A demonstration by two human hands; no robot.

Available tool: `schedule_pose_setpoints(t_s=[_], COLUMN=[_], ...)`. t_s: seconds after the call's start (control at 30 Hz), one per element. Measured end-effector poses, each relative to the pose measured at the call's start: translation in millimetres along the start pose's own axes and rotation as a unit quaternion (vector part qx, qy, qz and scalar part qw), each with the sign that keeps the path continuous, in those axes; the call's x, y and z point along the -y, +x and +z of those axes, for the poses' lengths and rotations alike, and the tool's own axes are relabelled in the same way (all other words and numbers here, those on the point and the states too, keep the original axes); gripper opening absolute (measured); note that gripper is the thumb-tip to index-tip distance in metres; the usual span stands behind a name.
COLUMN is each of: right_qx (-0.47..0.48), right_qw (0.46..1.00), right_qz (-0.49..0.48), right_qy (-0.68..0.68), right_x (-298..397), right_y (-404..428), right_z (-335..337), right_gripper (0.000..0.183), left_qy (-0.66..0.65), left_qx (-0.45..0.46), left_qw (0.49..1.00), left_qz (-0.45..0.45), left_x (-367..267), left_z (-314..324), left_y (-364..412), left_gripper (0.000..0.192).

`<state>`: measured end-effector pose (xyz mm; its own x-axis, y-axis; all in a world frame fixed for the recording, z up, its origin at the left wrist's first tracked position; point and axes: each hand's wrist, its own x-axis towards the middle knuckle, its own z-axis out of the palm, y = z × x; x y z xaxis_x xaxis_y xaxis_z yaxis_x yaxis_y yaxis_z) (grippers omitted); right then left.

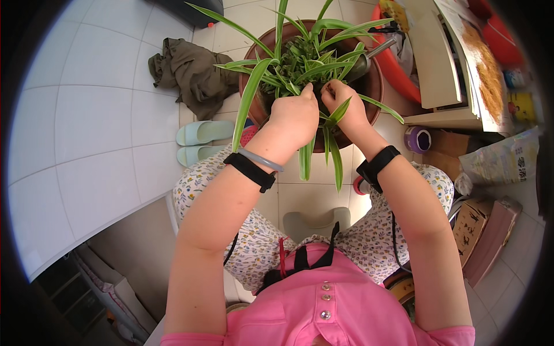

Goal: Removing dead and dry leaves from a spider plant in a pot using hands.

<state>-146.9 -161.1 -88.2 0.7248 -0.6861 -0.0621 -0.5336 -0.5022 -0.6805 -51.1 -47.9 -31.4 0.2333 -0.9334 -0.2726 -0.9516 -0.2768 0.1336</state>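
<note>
In front of me stands a round brown pot (375,88) holding a spider plant with striped leaves (255,99) and a dense clump of small green plants (298,58). My left hand (296,116) reaches over the near part of the pot, its fingertips among the stems. Beside it, my right hand (345,101) has its fingers curled close above the soil. Whether either hand grips anything is hidden by the hands and foliage. A metal garden trowel (362,65) leans inside the pot's right side, its handle sticking out past the rim.
A dark olive cloth (194,78) and pale green slippers (203,132) lie left of the pot, near a white tiled wall (99,116). To the right are a red basin (396,80), an opened cabinet (437,65), a purple tub (417,139) and a plastic bag (502,158).
</note>
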Motion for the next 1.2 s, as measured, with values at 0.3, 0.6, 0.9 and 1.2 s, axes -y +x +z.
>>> schedule_pose_setpoints(t_s=[0.3,0.6,0.9,1.2], right_qx=[0.043,0.028,-0.156,-0.545], right_qw=[0.968,0.819,0.847,0.825], right_qz=[0.097,0.176,0.051,-0.152], right_qy=[0.227,0.545,0.505,0.005], right_x=[-7.1,5.6,3.2,-81.1], right_y=[-5.4,-16.1,-22.1,-48.6], right_z=[-3.0,-35.7,-152.2,-440.2], right_gripper=[0.018,0.012,0.009,0.012], left_qy=[0.004,0.013,0.035,0.025], left_qx=[0.002,0.001,0.029,0.018], left_qw=[1.000,1.000,0.999,0.999], left_qz=[0.013,0.016,0.028,0.037], left_x=[3.7,13.7,21.8,22.6], left_z=[1.8,3.2,4.4,5.0], left_y=[-1.4,-2.1,0.3,3.5], left_gripper=[0.042,0.043,0.053,0.053])
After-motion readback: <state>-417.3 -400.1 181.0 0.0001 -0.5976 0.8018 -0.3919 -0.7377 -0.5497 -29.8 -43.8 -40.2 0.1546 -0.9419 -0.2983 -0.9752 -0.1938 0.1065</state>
